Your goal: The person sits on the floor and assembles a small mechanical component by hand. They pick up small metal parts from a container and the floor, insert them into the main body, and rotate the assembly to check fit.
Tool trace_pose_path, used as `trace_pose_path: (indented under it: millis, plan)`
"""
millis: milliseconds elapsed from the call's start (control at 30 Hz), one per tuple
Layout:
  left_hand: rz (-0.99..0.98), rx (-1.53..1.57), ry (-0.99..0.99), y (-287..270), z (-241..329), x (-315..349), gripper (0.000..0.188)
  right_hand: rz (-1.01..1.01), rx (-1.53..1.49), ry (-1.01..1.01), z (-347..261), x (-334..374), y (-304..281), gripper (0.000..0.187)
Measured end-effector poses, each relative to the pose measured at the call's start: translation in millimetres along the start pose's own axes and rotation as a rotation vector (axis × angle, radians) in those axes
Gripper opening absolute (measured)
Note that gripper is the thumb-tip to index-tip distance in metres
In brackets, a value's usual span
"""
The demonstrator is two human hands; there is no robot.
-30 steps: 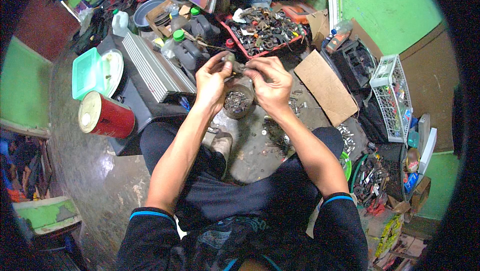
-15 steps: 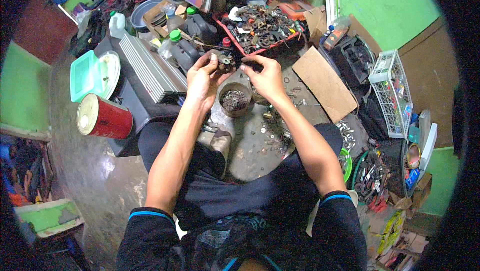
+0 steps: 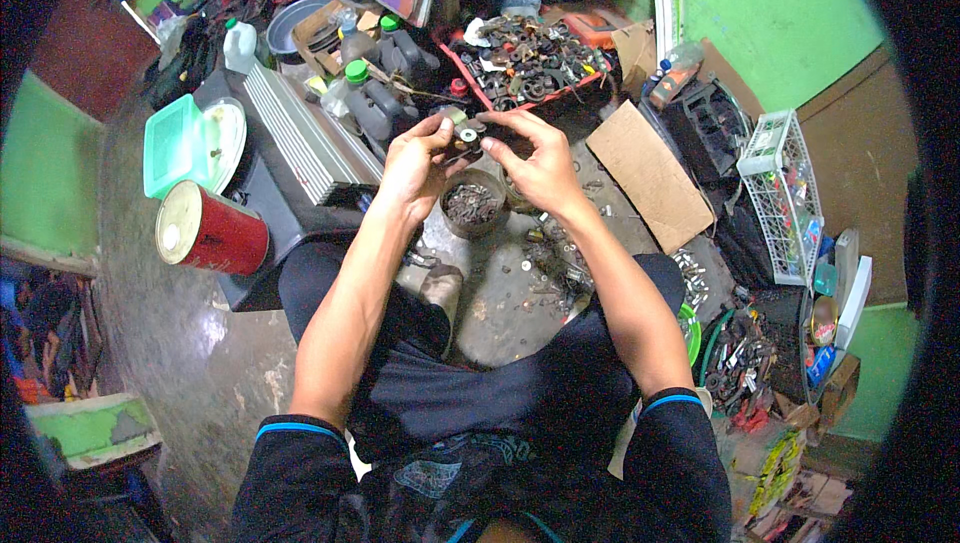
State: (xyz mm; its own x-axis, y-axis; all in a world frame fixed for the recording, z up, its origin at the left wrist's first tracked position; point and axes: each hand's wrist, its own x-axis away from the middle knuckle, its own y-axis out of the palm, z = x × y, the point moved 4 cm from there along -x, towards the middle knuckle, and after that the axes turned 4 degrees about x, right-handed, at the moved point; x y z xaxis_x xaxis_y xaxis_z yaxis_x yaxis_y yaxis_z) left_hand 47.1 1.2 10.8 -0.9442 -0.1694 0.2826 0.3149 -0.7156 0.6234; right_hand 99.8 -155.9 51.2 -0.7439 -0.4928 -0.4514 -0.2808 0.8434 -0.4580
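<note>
A small dark metal part with a pale round washer-like face is pinched in my left hand, thumb on its near side. My right hand meets the part from the right, thumb and index finger closed against its edge. Whether the right fingers also hold a smaller piece cannot be made out. Just below the hands stands a round tin filled with small metal bits. Beyond them a red tray is heaped with dark metal parts.
Loose bits lie on the floor between my legs. To the left are a red can, a ribbed grey panel and dark jugs. On the right are a cardboard sheet, a white crate and a tub of parts.
My right hand has come in from just right of the part to touch it. The part has turned, so its pale round face shows more plainly.
</note>
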Motion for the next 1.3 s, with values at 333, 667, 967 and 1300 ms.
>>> trace_pose_path:
  millis: [333,667,967,1300]
  plan:
    - [0.07,-0.286,0.239,14.4,4.7,6.4,0.04,-0.012,0.085,-0.073,0.1,4.3,2.4,0.024]
    - [0.116,-0.422,0.297,15.2,0.3,8.5,0.039,0.062,0.251,-0.273,-6.4,7.9,1.1,0.024]
    - [0.188,-0.252,0.257,1.1,4.7,-3.8,0.034,0.228,-0.305,0.302,24.4,0.5,-8.9,0.025]
    - [0.155,-0.112,0.197,7.1,10.3,6.0,0.035,-0.032,0.067,0.209,19.5,1.0,3.4,0.031]
